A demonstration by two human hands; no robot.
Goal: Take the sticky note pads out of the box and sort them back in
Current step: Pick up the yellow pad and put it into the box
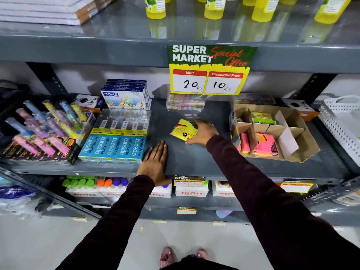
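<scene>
We face a grey metal shelf [194, 156] that fills the middle of the view, with another shelf above carrying yellow bottles [261, 8] at twelve o'clock and a stack of books [48, 10] at eleven. A green and yellow price sign [210, 70] hangs from the upper shelf edge, marked 20 and 10. At three o'clock on the middle shelf sits the cardboard box [303, 141], open on top and split by cardboard dividers; pink sticky note pads [266, 146] lie in its near compartments and green and yellow ones [262, 116] in a far compartment. At nine o'clock we see a clear case of blue pencil packs [115, 145], and left of it a display of coloured tubes [44, 129]. Behind the pencils stands a pile of crayon boxes [126, 96]. Our left hand [153, 164] lies flat on the shelf near its front edge, just beside the pencil case, its grip spread with fingers straight and holding nothing. Our right hand [202, 132] reaches to the centre of the shelf, well left of the box, its grip curled around a yellow sticky note pad [182, 129], thumb at the near edge and fingers over the far edge; the pad appears to rest on the shelf surface.
</scene>
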